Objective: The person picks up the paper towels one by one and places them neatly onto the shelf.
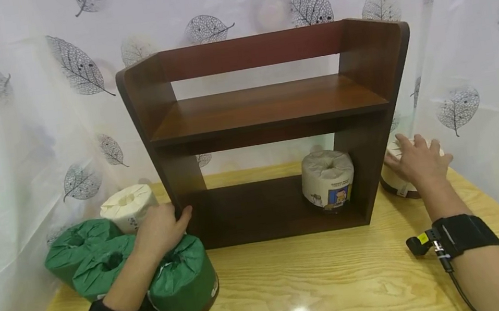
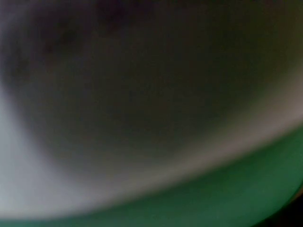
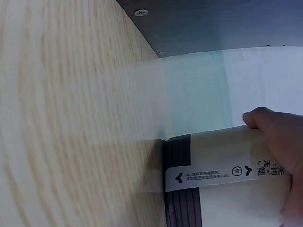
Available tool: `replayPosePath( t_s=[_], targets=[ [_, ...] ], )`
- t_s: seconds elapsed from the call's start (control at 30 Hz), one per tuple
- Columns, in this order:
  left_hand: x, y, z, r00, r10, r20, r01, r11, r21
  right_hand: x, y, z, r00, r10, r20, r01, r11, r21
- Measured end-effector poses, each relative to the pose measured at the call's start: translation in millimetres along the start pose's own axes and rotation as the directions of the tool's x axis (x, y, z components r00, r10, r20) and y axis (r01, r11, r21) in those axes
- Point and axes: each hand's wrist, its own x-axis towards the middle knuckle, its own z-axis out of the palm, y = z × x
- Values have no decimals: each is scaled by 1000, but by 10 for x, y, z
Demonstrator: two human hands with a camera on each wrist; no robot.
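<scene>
My right hand (image 1: 421,162) grips a cream-wrapped toilet roll (image 1: 397,186) from above, fingers spread over its top. In the right wrist view the roll (image 3: 241,179) stands on the table with a dark brown band at its base, and the thumb (image 3: 265,118) lies along its upper edge. My left hand (image 1: 160,233) is low by the shelf's left side, among the rolls, its thumb pointing at the shelf edge. Its other fingers are hidden, and I cannot tell what they hold. Close around it are green-wrapped rolls (image 1: 183,280) and another cream roll (image 1: 128,203).
A dark brown two-tier shelf (image 1: 266,106) stands mid-table. One cream roll with a printed picture (image 1: 328,179) sits at the right end of its lower tier. White leaf-patterned curtains (image 1: 16,144) enclose the wooden table (image 1: 294,281) at the back and sides.
</scene>
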Motion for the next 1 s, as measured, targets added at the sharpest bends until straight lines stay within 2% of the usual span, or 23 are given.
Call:
replayPosePath(
  t_s=[0.13, 0.23, 0.43, 0.77, 1.0],
  targets=[
    [9, 6, -9, 1000, 7, -6, -7, 1000, 1, 1, -8, -5, 999, 5, 47, -3, 999, -32],
    [13, 7, -11, 1000, 11, -8, -11, 1000, -3, 4, -13, -7, 999, 12, 49, -10, 999, -43],
    [5, 10, -15, 1000, 4, 7, -4, 1000, -2, 7, 4, 16, 1000, 8, 12, -7, 999, -52],
    [-8, 7, 2, 1000, -12, 25, 12, 1000, -14, -21, -5, -1, 999, 37, -31, -37, 999, 5],
    [-4, 10, -7, 1000, -1, 4, 1, 1000, -17, -16, -18, -41, 997, 51, -53, -49, 998, 39]
  ],
)
